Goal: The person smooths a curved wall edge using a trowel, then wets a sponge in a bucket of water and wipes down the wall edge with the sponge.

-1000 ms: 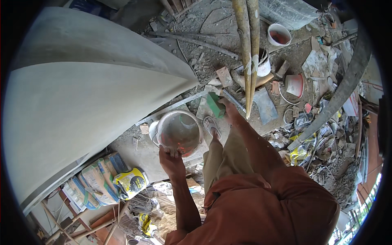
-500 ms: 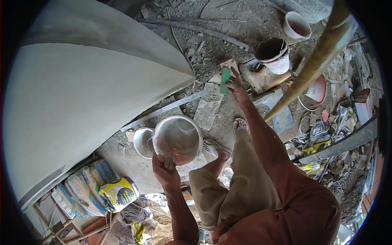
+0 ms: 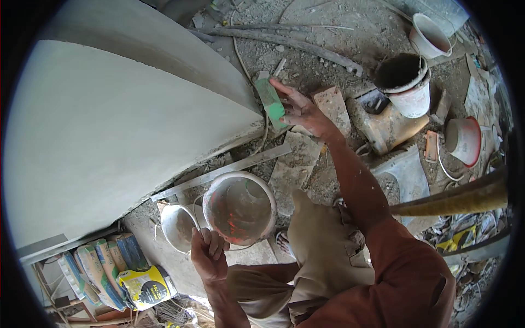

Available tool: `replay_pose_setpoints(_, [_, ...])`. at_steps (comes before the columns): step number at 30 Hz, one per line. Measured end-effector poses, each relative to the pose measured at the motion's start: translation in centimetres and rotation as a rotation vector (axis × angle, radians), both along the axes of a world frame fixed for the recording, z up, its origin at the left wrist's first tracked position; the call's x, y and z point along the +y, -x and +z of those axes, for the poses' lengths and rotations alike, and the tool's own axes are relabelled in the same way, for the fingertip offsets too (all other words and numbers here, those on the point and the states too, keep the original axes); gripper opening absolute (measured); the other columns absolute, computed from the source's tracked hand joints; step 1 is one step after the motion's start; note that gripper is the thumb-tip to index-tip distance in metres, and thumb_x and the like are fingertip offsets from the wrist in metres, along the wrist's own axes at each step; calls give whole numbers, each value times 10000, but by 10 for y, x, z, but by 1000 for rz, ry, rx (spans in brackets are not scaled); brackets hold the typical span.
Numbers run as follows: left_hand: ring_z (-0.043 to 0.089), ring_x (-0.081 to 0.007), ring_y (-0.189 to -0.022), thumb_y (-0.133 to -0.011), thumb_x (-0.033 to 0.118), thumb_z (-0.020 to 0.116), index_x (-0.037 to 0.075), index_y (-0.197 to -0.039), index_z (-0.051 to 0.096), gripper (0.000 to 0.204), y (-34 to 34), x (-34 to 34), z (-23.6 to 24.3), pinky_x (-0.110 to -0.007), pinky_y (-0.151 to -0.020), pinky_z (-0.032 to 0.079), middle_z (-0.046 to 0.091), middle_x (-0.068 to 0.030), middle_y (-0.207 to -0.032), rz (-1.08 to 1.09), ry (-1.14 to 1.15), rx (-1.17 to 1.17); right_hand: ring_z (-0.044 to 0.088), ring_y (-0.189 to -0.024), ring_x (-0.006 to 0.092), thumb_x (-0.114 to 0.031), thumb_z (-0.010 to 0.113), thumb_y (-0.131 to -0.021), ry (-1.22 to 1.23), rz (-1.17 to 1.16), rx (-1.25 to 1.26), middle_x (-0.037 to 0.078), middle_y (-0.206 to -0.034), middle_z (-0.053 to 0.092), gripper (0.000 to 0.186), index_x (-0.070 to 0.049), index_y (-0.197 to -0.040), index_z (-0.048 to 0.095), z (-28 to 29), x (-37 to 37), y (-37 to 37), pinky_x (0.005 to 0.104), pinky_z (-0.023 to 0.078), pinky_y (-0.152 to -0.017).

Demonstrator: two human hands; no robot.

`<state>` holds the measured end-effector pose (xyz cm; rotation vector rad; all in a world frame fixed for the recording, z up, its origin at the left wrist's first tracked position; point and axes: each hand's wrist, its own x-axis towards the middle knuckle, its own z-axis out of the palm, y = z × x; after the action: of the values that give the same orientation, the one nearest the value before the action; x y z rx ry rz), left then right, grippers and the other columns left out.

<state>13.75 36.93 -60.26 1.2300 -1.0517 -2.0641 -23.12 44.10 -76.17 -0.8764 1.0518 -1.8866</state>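
My right hand (image 3: 306,112) reaches ahead with its fingers around a flat green plastering float (image 3: 272,105), near the corner of the smooth pale wall (image 3: 136,136). Below it and to the left, a large round bucket (image 3: 240,208) shows grey, wet-looking residue and red streaks inside. My left hand (image 3: 210,252) is closed at the bucket's near-left side, apparently on its thin handle, which the fingers partly hide. Tucked just left of that bucket is a smaller white bucket (image 3: 178,229).
Stacked buckets (image 3: 407,90) and a dirty jerrycan (image 3: 385,123) stand to the right. A red-rimmed bucket (image 3: 464,142) lies tipped beyond them. A metal straightedge (image 3: 224,172) runs along the wall base. Several bags (image 3: 101,268) lean at lower left, and a bamboo pole (image 3: 454,198) crosses at right.
My right hand has swung the green float left, toward the wall corner. My left hand has shifted from the large bucket's rim to beside its handle. My legs are now more bent.
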Motion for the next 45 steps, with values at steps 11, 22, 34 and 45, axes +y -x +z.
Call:
replay_pose_setpoints(11, [313, -68, -438, -1089, 474, 387, 142, -773, 487, 469, 7, -12, -49, -265, -548, 400, 356, 51, -571, -117, -10, -1, 343, -1482, 261, -48, 654, -898, 380, -75, 370, 108, -1603, 351, 725, -138, -1570, 397, 72, -55, 9, 393, 278, -1221])
replay_pose_setpoints(22, [364, -69, -469, -1070, 496, 437, 137, -805, 524, 455, 2, -12, -53, -290, -583, 442, 393, 53, -583, -193, -3, 7, 408, -1442, 293, -204, 671, -909, 321, -209, 309, 117, -1572, 399, 681, -220, -1551, 446, -1, -47, -8, 425, 315, -1208])
replay_pose_setpoints(34, [361, -41, -483, -1058, 438, 501, 134, -824, 533, 385, -7, -30, -38, -270, -575, 406, 388, 73, -600, -271, -50, -2, 408, -1446, 302, -171, 637, -918, 260, -217, 247, 129, -1560, 416, 647, -168, -1540, 459, -22, -51, -11, 440, 345, -1201])
replay_pose_setpoints(45, [368, -35, -502, -1073, 408, 471, 80, -925, 485, 361, -4, -36, -11, -251, -565, 405, 403, 56, -669, -284, -181, 362, 418, -1442, 292, -248, 649, -907, 529, -345, 527, 124, -1520, 485, 643, -155, -1522, 486, 105, -81, 0, 451, 337, -1192])
